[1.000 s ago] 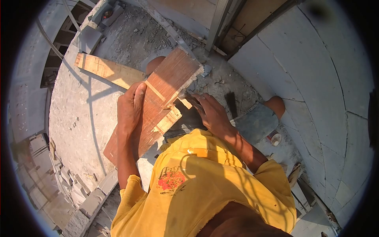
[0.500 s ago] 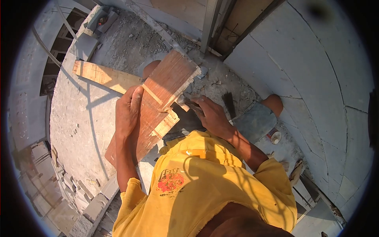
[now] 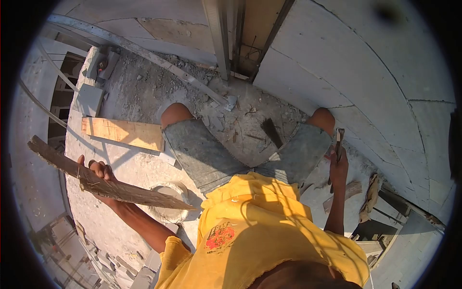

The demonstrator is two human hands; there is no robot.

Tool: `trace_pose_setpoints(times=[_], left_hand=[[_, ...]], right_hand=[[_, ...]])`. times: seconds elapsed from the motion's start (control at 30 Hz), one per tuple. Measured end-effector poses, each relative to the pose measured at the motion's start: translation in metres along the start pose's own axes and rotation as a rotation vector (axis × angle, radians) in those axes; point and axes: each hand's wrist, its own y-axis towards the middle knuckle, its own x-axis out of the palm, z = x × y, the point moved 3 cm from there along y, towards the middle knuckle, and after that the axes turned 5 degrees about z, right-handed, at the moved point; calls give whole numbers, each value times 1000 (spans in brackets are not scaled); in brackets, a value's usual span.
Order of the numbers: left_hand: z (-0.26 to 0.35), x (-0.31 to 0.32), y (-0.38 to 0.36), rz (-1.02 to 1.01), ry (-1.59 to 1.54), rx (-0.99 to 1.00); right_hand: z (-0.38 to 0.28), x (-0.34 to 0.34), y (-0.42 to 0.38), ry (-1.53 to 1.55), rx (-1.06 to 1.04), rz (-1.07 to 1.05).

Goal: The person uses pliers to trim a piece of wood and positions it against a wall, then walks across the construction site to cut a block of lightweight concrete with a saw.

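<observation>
Left hand (image 3: 102, 177) holds a board (image 3: 137, 194) partly hiding a bucket (image 3: 185, 191) of greyish material (image 3: 167, 213).

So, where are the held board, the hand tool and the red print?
Held board (image 3: 122, 190), head view, its rough side.
Hand tool (image 3: 340, 136), head view, upper end.
Red print (image 3: 220, 237), head view, its middle.

The left hand (image 3: 102, 174) grips a rough board (image 3: 120, 189), its near end over a bucket (image 3: 168, 212). The right hand (image 3: 338, 166) holds a hammer (image 3: 340, 143) beside the knee (image 3: 322, 120). A plank (image 3: 125, 133) lies on the ledge (image 3: 91, 192).
</observation>
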Motion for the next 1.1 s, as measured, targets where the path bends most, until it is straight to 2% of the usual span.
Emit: trace_pose_setpoints(times=[0.03, 0.1, 0.13, 0.17, 0.23, 0.3, 0.4, 0.43, 0.47, 0.5, 0.53, 0.57, 0.6, 0.67, 0.7, 0.73, 0.8, 0.9, 0.97, 1.0, 1.03, 1.07, 1.1], left_hand=[[18, 6, 18, -341, -37, 54], [28, 22, 40, -438, -155, 127], [20, 28, 50, -472, -208, 162], [3, 38, 54, -447, -278, 130], [-42, 67, 53, -400, -413, 68], [-92, 83, 52, -424, -464, 4], [-150, 82, 44, -57, -339, 61], [-162, 81, 42, 77, -272, 45], [-172, 94, 37, 242, -188, -7], [-189, 100, 31, 253, -192, -36], [-212, 99, 24, 266, -199, -65], [-236, 98, 15, 284, -207, -96], [-259, 99, 1, 341, -189, -167], [-305, 104, -37, 491, -144, -314], [-330, 109, -56, 578, -122, -384], [-358, 109, -77, 602, -142, -468], [-411, 120, -120, 687, -129, -641], [-453, 175, -164, 775, -172, -856], [-479, 189, -185, 704, -182, -987], [-501, 184, -196, 599, -110, -1019], [-529, 172, -211, 491, -31, -1059], [-543, 163, -224, 375, 45, -1104], [-544, 160, -232, 341, 167, -1168]], right_hand=[[49, 6, -7, -284, -87, 179], [130, 19, -31, -440, 310, -34], [170, 34, -48, -469, 427, -109], [208, 55, -69, -497, 540, -188], [263, 95, -115, -456, 633, -226], [270, 121, -144, -456, 777, -339], [338, 168, -145, -154, 609, -70], [348, 165, -118, 67, 543, 72], [337, 143, -84, 81, 467, 240], [251, 90, -44, 353, 500, 393], [208, 47, -9, 381, 302, 451], [135, 0, 19, 331, 182, 466], [97, -27, 42, 299, 105, 437], [3, -56, 67, 202, -202, 242], [-33, -54, 74, 188, -320, 45], [-62, -43, 75, 173, -436, -157], [-103, -6, 71, -72, -610, -450], [-83, 68, 85, -167, -843, -637], [-43, 103, 117, -391, -609, -782], [-20, 111, 130, -501, -483, -850], [-10, 109, 135, -330, -586, -690], [23, 118, 145, -295, -565, -620], [45, 123, 147, -345, -551, -587]])
